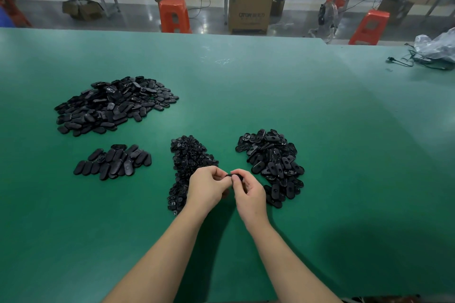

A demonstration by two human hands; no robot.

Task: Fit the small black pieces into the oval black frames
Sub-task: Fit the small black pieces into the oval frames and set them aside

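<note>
Near centre: left hand (208, 188) and right hand (248, 192), fingers curled, pinching one oval black frame (233, 175) between them, long axis left–right. Small piece within: hidden by fingertips. Just beyond: small black pieces (188, 155) left, unfilled frames (273, 162) right; farther left, two heaps, fill indistinct.

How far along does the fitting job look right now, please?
Seemingly done: the two piles on the left. In hand: both hands hold one frame between them. Left: the heap of small pieces and the frames heap, so plenty remains.
</note>
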